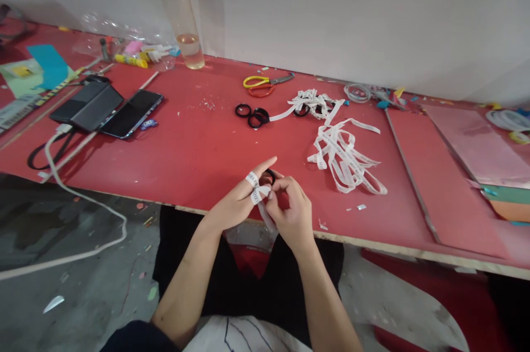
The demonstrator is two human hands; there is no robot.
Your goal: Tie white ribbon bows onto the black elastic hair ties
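My left hand point(238, 200) is just over the table's front edge, its index finger pointing forward. A printed white ribbon point(255, 196) loops round its fingers, with a loose end hanging down. My right hand point(292, 211) has thumb and fingers pinched on the ribbon close against the left hand. Between the hands shows part of a black ring-shaped band point(270, 175), like a hair tie; the fingers partly hide it. Further back lie several black bands point(257, 117) and a bunched heap of white ribbon point(317, 104). Loose printed ribbon point(345, 156) is tangled to the right.
Yellow-and-red-handled scissors point(265, 84) lie behind the bands. On the left are a phone point(133, 112), a black stand point(89, 104) and a white cable point(89, 250). A water bottle point(186, 26) stands by the wall. Boards and sheets point(476, 145) lie at right.
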